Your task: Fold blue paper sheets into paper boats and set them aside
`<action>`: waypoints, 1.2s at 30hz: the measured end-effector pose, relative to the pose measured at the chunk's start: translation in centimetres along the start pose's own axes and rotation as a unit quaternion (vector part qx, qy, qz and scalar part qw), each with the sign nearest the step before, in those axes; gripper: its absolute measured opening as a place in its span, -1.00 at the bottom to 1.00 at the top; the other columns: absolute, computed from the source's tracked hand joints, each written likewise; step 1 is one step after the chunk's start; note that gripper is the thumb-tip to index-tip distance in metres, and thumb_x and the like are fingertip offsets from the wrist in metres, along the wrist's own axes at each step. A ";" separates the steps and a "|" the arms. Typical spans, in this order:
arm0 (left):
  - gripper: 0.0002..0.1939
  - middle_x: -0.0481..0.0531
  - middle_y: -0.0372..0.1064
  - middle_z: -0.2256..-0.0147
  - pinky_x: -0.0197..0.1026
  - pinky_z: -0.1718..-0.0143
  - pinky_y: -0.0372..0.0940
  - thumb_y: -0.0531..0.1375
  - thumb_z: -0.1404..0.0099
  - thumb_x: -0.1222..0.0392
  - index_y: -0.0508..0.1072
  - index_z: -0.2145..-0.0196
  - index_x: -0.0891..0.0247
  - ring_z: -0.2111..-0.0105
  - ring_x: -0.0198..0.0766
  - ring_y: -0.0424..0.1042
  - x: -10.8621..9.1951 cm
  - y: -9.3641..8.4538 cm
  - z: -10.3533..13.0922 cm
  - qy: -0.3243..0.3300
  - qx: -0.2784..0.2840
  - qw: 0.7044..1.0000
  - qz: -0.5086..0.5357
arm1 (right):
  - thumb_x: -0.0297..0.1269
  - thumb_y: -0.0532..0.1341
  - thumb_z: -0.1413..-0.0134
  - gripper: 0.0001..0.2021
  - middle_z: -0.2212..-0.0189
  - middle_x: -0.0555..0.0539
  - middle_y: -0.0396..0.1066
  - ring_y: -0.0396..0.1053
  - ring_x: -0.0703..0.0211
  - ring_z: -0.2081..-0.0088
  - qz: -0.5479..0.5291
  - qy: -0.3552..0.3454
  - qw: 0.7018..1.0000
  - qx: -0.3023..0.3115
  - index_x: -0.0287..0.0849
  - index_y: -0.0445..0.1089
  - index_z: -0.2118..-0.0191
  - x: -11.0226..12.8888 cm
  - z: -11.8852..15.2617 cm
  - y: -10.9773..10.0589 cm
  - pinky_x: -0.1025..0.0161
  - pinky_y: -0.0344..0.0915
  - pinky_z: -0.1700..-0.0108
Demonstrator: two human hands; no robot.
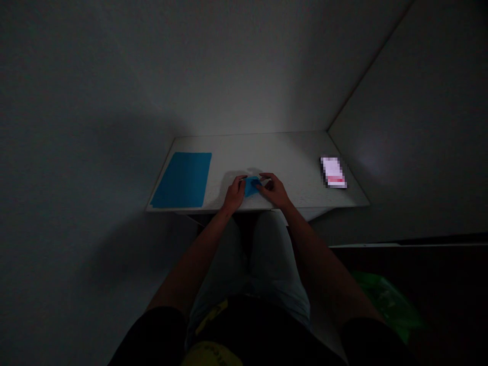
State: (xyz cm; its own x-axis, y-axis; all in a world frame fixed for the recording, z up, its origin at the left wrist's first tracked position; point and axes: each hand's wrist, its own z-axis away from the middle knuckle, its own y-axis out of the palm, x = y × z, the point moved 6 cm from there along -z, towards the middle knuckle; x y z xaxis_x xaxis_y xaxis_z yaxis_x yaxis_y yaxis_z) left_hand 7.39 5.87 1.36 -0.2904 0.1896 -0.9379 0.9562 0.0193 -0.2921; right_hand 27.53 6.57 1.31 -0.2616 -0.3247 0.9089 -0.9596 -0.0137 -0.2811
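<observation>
The small blue paper [251, 186] is at the front edge of the worktop [263, 152], near the middle of that edge, with 1 hand on each side of it. It looks folded or creased, but the dim light hides how many layers it has. The left hand [235, 194] is clamped on its left side, fingers bent and thumb close to them. The right hand [275, 190] is clamped on its right side, the thumb on the paper and the index finger curled above it.

A larger blue sheet [183, 180] lies flat at the left end of the worktop, reaching the front left corner; whether it is 1 layer or more is hard to tell. The phone [333, 172] lies beside the right edge, about midway between the back and front corners, its lit screen blurred. Below the worktop, to the right, is a green bag [389, 300].
</observation>
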 end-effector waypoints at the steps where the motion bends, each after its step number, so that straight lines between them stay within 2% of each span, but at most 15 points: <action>1: -0.59 0.07 0.60 0.19 -0.14 0.10 0.45 0.10 -0.59 -0.08 0.44 -0.21 0.19 0.23 -0.17 0.58 0.1 0.0 0.0 0.000 -0.001 1.000 0.021 | 0.03 0.44 -0.16 -0.50 0.03 -0.09 0.50 0.38 0.24 0.39 0.007 -0.016 1.000 -0.007 -0.03 0.49 -0.15 0.1 0.0 -0.1 0.23 0.41 0.33; 3: -0.58 0.05 0.60 0.20 -0.15 0.13 0.47 0.11 -0.58 -0.07 0.39 -0.25 0.17 0.28 -0.21 0.57 0.2 0.1 0.0 0.005 0.003 0.998 0.063 | -0.05 0.40 -0.21 -0.62 -0.03 -0.14 0.48 0.45 0.17 0.28 0.022 -0.053 0.998 -0.013 -0.02 0.54 -0.10 0.1 -0.1 -0.4 0.20 0.46 0.27; 5: -0.64 0.07 0.60 0.15 -0.16 0.13 0.49 0.13 -0.56 -0.04 0.44 -0.15 0.17 0.26 -0.23 0.59 0.4 0.2 -0.1 0.010 0.007 0.996 0.092 | -0.12 0.35 -0.25 -0.71 -0.06 -0.17 0.47 0.50 0.08 0.12 0.029 -0.080 0.996 -0.004 -0.02 0.58 -0.05 0.1 -0.1 -0.5 0.17 0.50 0.19; 8: -0.73 0.08 0.61 0.17 -0.16 0.15 0.51 0.15 -0.52 0.00 0.54 0.06 0.21 0.27 -0.22 0.60 0.8 0.0 -0.4 -0.005 -0.006 0.994 0.105 | -0.18 0.28 -0.29 -0.76 -0.11 -0.18 0.50 0.50 -0.01 -0.09 0.031 -0.085 0.996 0.022 0.00 0.62 0.01 -0.3 -0.1 -0.7 0.10 0.52 0.04; 11: -0.70 0.09 0.62 0.20 -0.16 0.17 0.51 0.17 -0.51 -0.02 0.58 0.09 0.23 0.29 -0.21 0.60 1.3 -0.4 -0.6 -0.021 -0.030 0.993 0.114 | -0.15 0.27 -0.30 -0.76 -0.15 -0.16 0.52 0.49 -0.04 -0.17 0.018 -0.079 0.996 0.041 0.01 0.65 0.04 -0.3 0.0 -0.7 0.03 0.50 -0.10; 13: -0.68 0.09 0.62 0.23 -0.16 0.19 0.50 0.25 -0.46 -0.07 0.59 0.10 0.25 0.30 -0.20 0.60 1.5 -0.4 -0.6 -0.035 -0.031 0.992 0.116 | -0.07 0.29 -0.29 -0.74 -0.12 -0.16 0.55 0.52 -0.05 -0.13 0.000 -0.065 0.997 0.038 0.00 0.65 0.03 -0.3 0.1 -0.7 0.01 0.50 -0.12; 15: -0.65 0.07 0.60 0.28 -0.18 0.23 0.50 0.35 -0.37 -0.09 0.59 0.11 0.25 0.32 -0.20 0.59 1.7 -0.3 -0.5 -0.044 -0.021 0.993 0.112 | 0.02 0.33 -0.26 -0.63 -0.07 -0.17 0.58 0.56 -0.01 0.02 -0.021 -0.027 0.999 0.024 -0.02 0.62 -0.06 -0.6 0.0 -0.7 0.03 0.52 -0.04; 18: -0.57 0.10 0.61 0.16 -0.18 0.21 0.50 0.46 -0.26 -0.06 0.57 0.03 0.22 0.28 -0.21 0.59 1.5 -0.4 -0.5 -0.024 -0.030 0.993 0.108 | 0.13 0.41 -0.14 -0.43 0.07 -0.13 0.63 0.54 0.09 0.23 -0.030 0.033 0.999 0.018 -0.07 0.54 -0.17 -1.1 0.0 -0.5 0.12 0.52 0.13; 21: -0.55 0.15 0.61 0.06 -0.13 0.17 0.51 0.43 -0.30 -0.08 0.58 -0.04 0.21 0.25 -0.19 0.59 1.4 -0.3 -0.5 -0.014 -0.028 0.995 0.099 | 0.21 0.38 -0.14 -0.53 0.28 -0.08 0.61 0.50 0.09 0.29 0.006 0.050 0.998 0.043 -0.11 0.61 0.08 -1.0 0.0 -0.1 0.17 0.46 0.20; 24: -0.61 0.16 0.63 0.14 -0.07 0.08 0.50 0.36 -0.36 -0.14 0.64 0.09 0.24 0.21 -0.12 0.60 1.4 -0.2 -0.7 -0.014 -0.012 0.997 0.080 | 0.29 0.31 -0.18 -0.51 0.40 -0.05 0.55 0.46 0.09 0.33 0.028 0.060 0.997 0.040 -0.11 0.58 0.26 -0.8 0.0 -0.2 0.20 0.39 0.27; 27: -0.61 0.15 0.64 0.16 -0.05 0.00 0.47 0.34 -0.35 -0.17 0.66 0.17 0.25 0.13 -0.08 0.60 1.2 -0.3 -0.8 -0.007 -0.013 0.997 0.076 | 0.34 0.29 -0.17 -0.47 0.42 -0.04 0.53 0.43 0.10 0.34 0.025 0.064 0.997 0.018 -0.11 0.56 0.27 -0.6 0.0 -0.5 0.22 0.34 0.31; 31: -0.61 0.12 0.65 0.17 -0.05 -0.01 0.46 0.36 -0.31 -0.17 0.67 0.19 0.23 0.12 -0.08 0.59 1.0 -0.4 -0.9 -0.010 -0.009 0.995 0.098 | 0.37 0.28 -0.16 -0.45 0.43 -0.04 0.50 0.40 0.12 0.37 0.008 0.059 0.998 0.004 -0.10 0.54 0.27 -0.3 0.1 -0.6 0.22 0.31 0.34; 36: -0.62 0.08 0.63 0.22 -0.09 -0.01 0.46 0.37 -0.29 -0.17 0.63 0.23 0.23 0.16 -0.13 0.58 1.1 -0.9 -1.0 -0.022 -0.047 0.992 0.112 | 0.39 0.28 -0.16 -0.46 0.44 0.00 0.47 0.39 0.15 0.43 -0.022 0.069 0.997 -0.031 -0.06 0.47 0.28 -0.3 -0.1 -1.2 0.21 0.34 0.35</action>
State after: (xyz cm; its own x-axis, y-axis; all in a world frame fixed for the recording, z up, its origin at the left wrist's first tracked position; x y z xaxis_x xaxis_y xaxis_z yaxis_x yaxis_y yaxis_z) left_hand 6.24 7.03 0.81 -0.0694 0.1565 -0.9852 0.9956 0.0732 -0.0585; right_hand 28.78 6.75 1.46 -0.2276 -0.1924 0.9546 -0.9737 0.0349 -0.2251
